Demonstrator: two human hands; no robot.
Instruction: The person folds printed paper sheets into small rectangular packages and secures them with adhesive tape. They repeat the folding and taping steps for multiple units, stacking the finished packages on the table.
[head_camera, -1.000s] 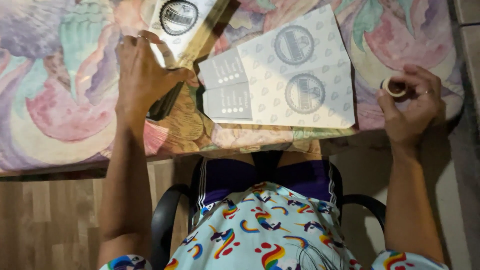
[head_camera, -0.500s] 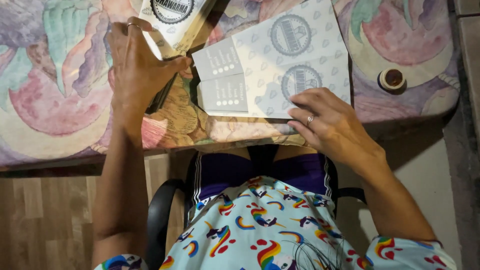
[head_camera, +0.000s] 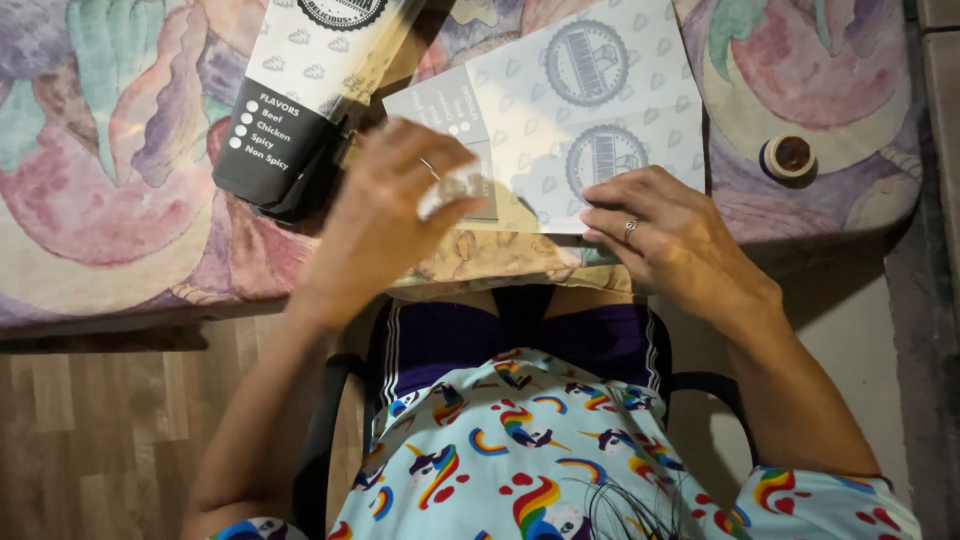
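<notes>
Right hand (head_camera: 675, 240) lay flat, fingers open, on the near edge of the pale printed sheet (head_camera: 590, 110), which ran away leftward; left hand (head_camera: 395, 215) pinched a small clear scrap (head_camera: 450, 188) beside it

A roll of tape (head_camera: 788, 156) sits on the floral-patterned tablecloth (head_camera: 120, 180), near the right edge. Wood-effect flooring (head_camera: 100, 440) lies below the table. A black chair armrest (head_camera: 318, 440) shows beside the seat.
</notes>
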